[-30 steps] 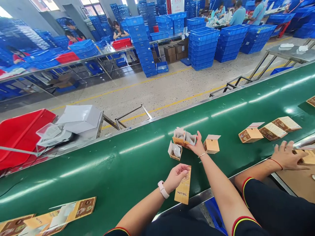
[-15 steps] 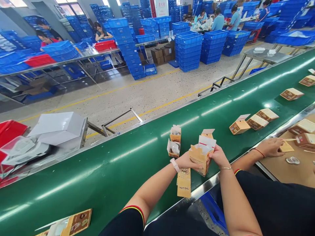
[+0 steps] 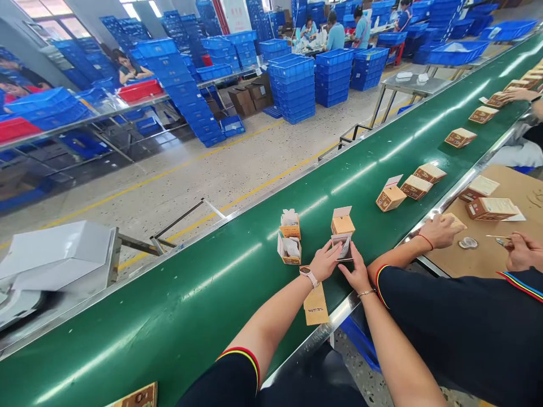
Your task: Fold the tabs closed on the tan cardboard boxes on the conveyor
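Note:
My left hand (image 3: 324, 262) and my right hand (image 3: 357, 273) hold a small open carton box (image 3: 347, 261) between them, with its opening toward me. The left fingers lie over its left edge and opening; the right hand grips the right side. Something whitish shows inside, partly covered by my fingers. Directly behind stands another box (image 3: 343, 225) with its flap raised. To the left are two open boxes, a rear one (image 3: 291, 230) and a front one (image 3: 290, 257), with white contents sticking up. A flat yellow-brown carton (image 3: 316, 308) lies below my left wrist.
The green conveyor belt (image 3: 203, 305) carries more boxes (image 3: 390, 198) to the right. Close on my right, a co-worker's hand (image 3: 439, 230) holds a carton piece over a brown tabletop (image 3: 492, 249). A metal rail (image 3: 343, 310) edges the belt. Stacked blue crates (image 3: 292, 85) stand across the aisle.
The box in my hands has tipped and turned, its opening now facing me. My left hand moved from its side to its opening edge. The view has shifted rightward.

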The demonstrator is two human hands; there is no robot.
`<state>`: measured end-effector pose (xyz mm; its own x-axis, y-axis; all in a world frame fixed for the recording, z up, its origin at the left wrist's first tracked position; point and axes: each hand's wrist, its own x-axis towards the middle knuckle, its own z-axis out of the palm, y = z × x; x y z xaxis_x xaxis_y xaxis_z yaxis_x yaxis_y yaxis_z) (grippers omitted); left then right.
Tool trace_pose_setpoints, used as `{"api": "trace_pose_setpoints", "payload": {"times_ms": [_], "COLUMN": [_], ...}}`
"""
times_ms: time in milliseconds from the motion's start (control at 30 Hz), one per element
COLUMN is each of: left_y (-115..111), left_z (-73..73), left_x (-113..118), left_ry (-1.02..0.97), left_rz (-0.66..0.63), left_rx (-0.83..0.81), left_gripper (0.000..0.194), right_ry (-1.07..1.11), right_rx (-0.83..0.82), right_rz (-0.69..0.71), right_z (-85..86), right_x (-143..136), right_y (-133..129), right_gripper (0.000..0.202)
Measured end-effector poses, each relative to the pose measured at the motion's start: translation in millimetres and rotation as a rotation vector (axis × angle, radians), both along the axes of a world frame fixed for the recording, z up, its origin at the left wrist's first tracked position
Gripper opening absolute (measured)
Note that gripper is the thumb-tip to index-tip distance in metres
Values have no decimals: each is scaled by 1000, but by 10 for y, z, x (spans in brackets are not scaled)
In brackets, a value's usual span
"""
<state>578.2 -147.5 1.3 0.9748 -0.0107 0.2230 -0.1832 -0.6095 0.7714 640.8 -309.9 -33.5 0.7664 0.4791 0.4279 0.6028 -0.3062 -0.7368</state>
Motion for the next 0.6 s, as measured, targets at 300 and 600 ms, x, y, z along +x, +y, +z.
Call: {"api": "trace_pose_setpoints", "payload": {"times_ms": [300, 600], "left_y": [129, 49], "left_z": [279, 455], "left_x": [485, 649], "left_ry": [10, 41], "left_rz": [-159, -304], "left_rx": [192, 424], "left_gripper": [49, 44], "right_ry": [-97, -159], "right_rx": [-200, -96], "right_rz": [-275, -235], "right_z": [185, 172], "right_x": [233, 256], "right_y": [39, -78], "right_gripper": [34, 31]}}
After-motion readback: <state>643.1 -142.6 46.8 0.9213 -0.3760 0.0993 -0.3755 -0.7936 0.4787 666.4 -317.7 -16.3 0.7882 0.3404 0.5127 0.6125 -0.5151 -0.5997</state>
